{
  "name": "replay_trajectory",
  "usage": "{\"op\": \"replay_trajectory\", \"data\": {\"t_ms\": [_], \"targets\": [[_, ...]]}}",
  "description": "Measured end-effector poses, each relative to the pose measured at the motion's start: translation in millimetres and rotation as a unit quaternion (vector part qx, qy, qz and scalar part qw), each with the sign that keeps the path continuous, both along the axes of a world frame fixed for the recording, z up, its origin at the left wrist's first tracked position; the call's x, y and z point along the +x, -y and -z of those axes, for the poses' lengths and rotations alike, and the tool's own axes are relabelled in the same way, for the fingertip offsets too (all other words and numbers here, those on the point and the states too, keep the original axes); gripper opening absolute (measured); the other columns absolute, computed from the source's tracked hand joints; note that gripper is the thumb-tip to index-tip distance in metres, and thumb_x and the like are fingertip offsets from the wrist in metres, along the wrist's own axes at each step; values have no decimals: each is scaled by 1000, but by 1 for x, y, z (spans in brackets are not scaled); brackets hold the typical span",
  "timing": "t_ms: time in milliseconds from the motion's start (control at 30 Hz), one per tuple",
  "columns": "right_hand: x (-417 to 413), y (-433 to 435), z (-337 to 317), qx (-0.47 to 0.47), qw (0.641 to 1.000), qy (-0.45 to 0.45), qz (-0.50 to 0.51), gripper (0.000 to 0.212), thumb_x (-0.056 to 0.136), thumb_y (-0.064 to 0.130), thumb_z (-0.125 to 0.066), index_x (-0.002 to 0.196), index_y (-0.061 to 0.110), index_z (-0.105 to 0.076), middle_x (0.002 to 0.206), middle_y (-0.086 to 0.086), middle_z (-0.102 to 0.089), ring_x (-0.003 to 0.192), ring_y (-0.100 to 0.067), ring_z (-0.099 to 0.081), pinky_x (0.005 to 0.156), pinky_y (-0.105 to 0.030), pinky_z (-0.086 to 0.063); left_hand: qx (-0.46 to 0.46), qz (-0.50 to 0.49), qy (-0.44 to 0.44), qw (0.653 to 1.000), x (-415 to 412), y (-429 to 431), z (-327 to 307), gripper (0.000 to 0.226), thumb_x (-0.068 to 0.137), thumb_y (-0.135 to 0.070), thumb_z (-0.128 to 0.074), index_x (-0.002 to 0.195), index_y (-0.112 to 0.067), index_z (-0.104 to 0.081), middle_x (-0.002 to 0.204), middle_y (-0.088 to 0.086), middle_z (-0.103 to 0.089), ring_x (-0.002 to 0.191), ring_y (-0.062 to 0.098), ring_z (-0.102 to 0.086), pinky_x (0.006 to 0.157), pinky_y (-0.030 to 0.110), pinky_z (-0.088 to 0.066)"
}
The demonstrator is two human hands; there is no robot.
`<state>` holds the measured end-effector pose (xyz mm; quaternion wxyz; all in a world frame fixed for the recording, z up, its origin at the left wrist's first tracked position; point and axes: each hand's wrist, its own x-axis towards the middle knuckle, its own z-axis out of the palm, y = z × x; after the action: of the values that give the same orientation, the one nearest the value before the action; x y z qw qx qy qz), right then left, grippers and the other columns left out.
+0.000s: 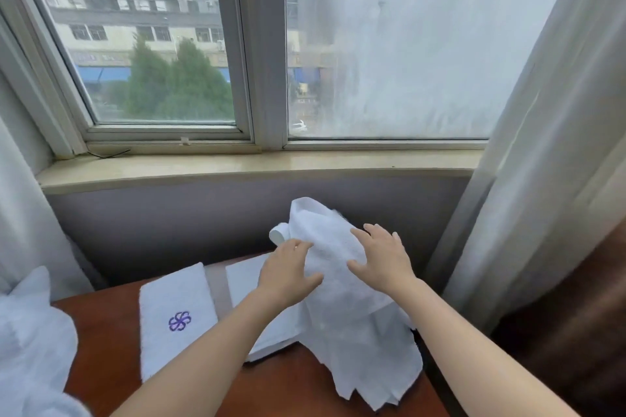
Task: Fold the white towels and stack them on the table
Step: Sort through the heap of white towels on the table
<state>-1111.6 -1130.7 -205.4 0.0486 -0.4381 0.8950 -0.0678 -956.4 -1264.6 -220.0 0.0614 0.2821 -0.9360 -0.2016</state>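
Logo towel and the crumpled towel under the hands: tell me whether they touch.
Apart. The head view shows a flat towel lying between the logo towel and the crumpled towel.

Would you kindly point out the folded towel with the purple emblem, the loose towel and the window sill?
folded towel with the purple emblem (172, 294): head view, top face above the emblem
loose towel (359, 332): head view, lower draped part
window sill (237, 167): head view, flat top
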Motion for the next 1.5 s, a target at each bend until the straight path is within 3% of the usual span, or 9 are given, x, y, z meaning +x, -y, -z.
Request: {"op": "replay_trajectory", "data": {"t_ms": [100, 167, 233, 300, 500, 667, 867, 1200, 1500], "targets": [[-18, 4, 11, -53, 994, 81, 47, 70, 89, 53, -53, 151, 27, -32, 153, 0, -35, 143, -19, -27, 118, -46, -17, 70, -30, -5, 997, -22, 1, 17, 75, 90, -57, -53, 151, -26, -24, 155, -6, -22, 136, 18, -36, 89, 31, -44], [-27, 7, 21, -77, 983, 146, 75, 76, 87, 56, -56, 151, 26, -30, 152, 0, -36, 142, -19, -29, 116, -44, -21, 128, -57, -4, 990, -32, 3, 31, 86, 88, -63, -53, 154, -27, -10, 159, -7, -6, 142, 19, -29, 96, 35, -44], [-39, 8, 33, -79, 965, 226, 104, 87, 82, 60, -60, 154, 30, -23, 159, 0, -26, 147, -19, -21, 118, -45, -20, 187, -93, -6, 978, -43, 8, 45, 98, 84, -68, -55, 155, -34, 5, 160, -10, 11, 147, 21, -22, 100, 36, -42], [-44, 6, 44, -81, 943, 297, 127, 99, 75, 67, -64, 156, 35, -16, 162, 2, -17, 149, -20, -17, 118, -47, -21, 241, -130, -16, 962, -47, 11, 54, 107, 76, -71, -59, 151, -44, 11, 159, -13, 20, 145, 25, -26, 90, 32, -40], [-51, 6, 76, -103, 883, 427, 168, 117, 59, 81, -69, 153, 46, -10, 158, 5, -25, 142, -23, -31, 114, -45, -33, 335, -187, -8, 924, -62, 16, 77, 125, 60, -76, -70, 149, -51, 14, 159, -9, 12, 143, 29, -25, 95, 36, -39], [-50, 12, 85, -67, 907, 387, 151, 112, 59, 86, -61, 152, 46, -13, 147, 7, -45, 133, -23, -45, 106, -44, -41, 357, -184, -49, 915, -61, 18, 89, 121, 65, -67, -74, 153, -45, 7, 160, -4, -20, 142, 27, -29, 105, 39, -37], [-49, 22, 68, -148, 888, 407, 156, 55, 59, 62, -75, 106, 40, -57, 100, 19, -67, 92, -5, -64, 86, -39, -54, 383, -200, -175, 885, -55, 17, 78, 103, 62, -48, -77, 150, -40, -25, 148, -8, -43, 131, 18, -47, 106, 49, -44], [-8, 42, 1, -254, 878, 384, 128, 53, 58, 55, -81, 104, 34, -64, 94, 13, -71, 87, -9, -69, 81, -40, -58, 363, -178, -341, 849, -16, 25, 18, 87, 63, -43, -77, 141, -46, -39, 138, -13, -52, 117, 10, -58, 96, 45, -53], [86, 75, -48, -303, 875, 372, 63, 47, 62, 48, -83, 100, 31, -63, 87, 16, -70, 79, 0, -66, 65, -22, -50, 314, -183, -426, 829, 81, 44, -34, 84, 61, -40, -77, 139, -41, -44, 129, -8, -60, 113, 14, -63, 95, 49, -54]]}}
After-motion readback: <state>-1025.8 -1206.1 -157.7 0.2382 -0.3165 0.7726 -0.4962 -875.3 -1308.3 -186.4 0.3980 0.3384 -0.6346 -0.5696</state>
